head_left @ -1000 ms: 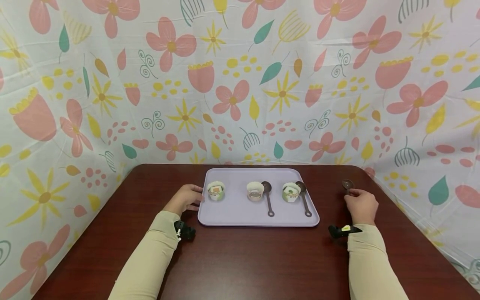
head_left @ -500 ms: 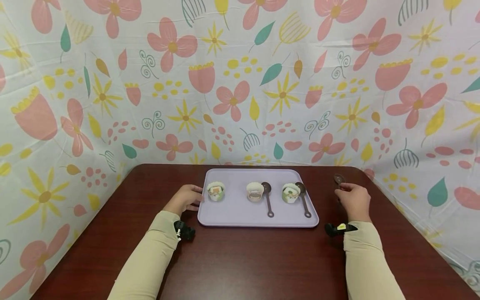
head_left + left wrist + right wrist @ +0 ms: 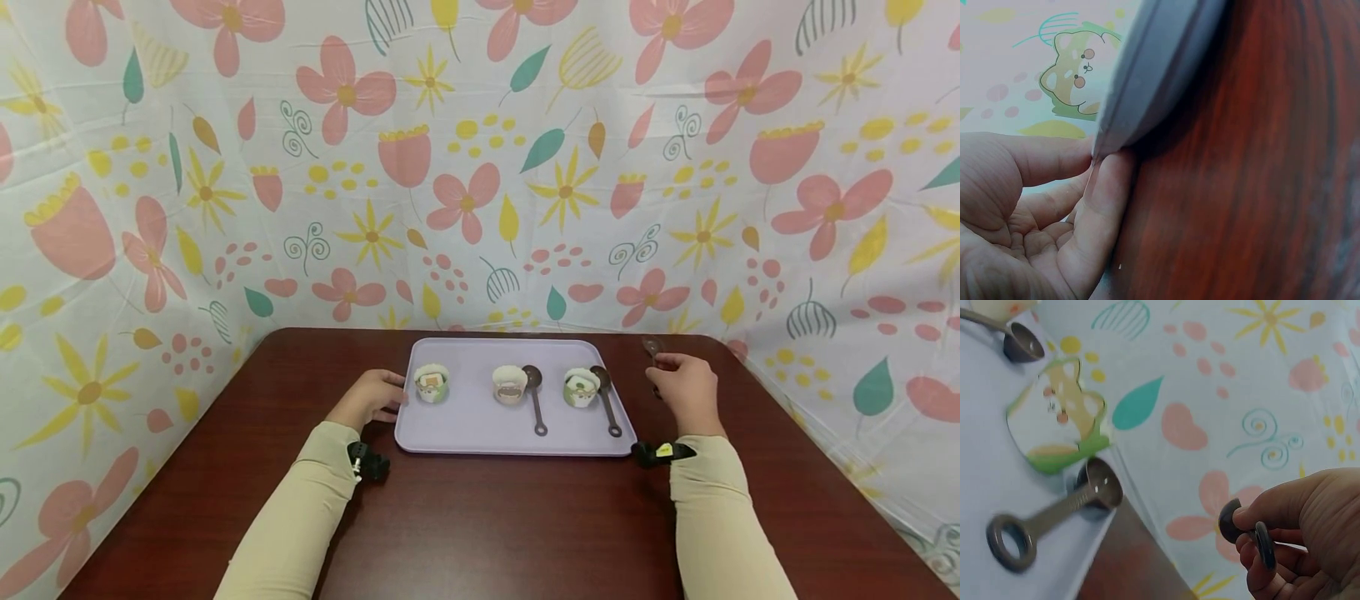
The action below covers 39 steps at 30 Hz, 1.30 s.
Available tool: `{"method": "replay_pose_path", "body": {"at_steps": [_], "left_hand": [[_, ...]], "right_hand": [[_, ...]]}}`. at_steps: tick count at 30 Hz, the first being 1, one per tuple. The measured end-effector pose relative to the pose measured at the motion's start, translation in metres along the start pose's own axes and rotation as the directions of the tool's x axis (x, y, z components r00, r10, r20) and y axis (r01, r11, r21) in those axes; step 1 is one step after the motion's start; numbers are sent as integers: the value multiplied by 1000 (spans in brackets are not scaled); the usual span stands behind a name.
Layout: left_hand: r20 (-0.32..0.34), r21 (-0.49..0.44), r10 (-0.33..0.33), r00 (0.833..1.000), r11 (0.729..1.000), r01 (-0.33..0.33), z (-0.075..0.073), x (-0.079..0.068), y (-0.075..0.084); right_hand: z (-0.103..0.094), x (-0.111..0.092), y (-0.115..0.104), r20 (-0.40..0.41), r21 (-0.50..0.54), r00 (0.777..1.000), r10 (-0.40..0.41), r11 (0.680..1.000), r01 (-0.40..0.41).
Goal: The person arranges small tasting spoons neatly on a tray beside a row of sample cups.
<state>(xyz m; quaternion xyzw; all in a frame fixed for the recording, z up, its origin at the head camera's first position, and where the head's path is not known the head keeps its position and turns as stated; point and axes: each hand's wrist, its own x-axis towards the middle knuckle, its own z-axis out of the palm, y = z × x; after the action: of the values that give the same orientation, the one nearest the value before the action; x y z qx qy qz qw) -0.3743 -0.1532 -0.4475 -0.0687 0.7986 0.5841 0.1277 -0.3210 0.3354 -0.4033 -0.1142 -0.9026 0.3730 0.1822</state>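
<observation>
My left hand [image 3: 371,395] pinches the left edge of a pale lilac tray [image 3: 465,432]; in the left wrist view the thumb and fingers [image 3: 1060,159] lie on either side of the rim. Right of the tray, my right hand [image 3: 687,388] holds a brown measuring spoon [image 3: 652,344] above the table, its bowl pointing away; the right wrist view shows its ring end sticking out past the fingers. On the tray stand a left cup [image 3: 432,384], a middle cup [image 3: 509,386] and a right cup [image 3: 581,388], small and paper-like with animal pictures.
One brown measuring spoon [image 3: 537,408] lies beside the middle cup, another [image 3: 611,410] beside the right cup, handles toward me. Under the tray is a dark red-brown table [image 3: 487,525]. A flower-patterned cloth [image 3: 480,167] hangs behind and at both sides.
My right hand has moved left with the measuring spoon, closer to the tray's right side. The left hand stays at the tray's edge, and the cups have not moved.
</observation>
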Motion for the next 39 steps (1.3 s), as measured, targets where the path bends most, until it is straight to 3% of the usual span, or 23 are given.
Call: {"method": "replay_pose_path", "body": {"at_steps": [15, 28, 32, 39], "left_hand": [[1, 2, -1, 1000, 1000, 1, -1, 0, 2], [4, 5, -5, 1000, 1000, 5, -1, -1, 1], [3, 5, -9, 1000, 1000, 9, 0, -2, 2], [0, -4, -10, 1000, 1000, 10, 0, -2, 2]], "right_hand": [[32, -10, -50, 66, 75, 998, 3, 997, -8], [69, -19, -84, 25, 55, 998, -61, 997, 60], [81, -24, -96, 39, 61, 998, -52, 997, 50], [100, -30, -113, 59, 67, 992, -111, 992, 107]]}}
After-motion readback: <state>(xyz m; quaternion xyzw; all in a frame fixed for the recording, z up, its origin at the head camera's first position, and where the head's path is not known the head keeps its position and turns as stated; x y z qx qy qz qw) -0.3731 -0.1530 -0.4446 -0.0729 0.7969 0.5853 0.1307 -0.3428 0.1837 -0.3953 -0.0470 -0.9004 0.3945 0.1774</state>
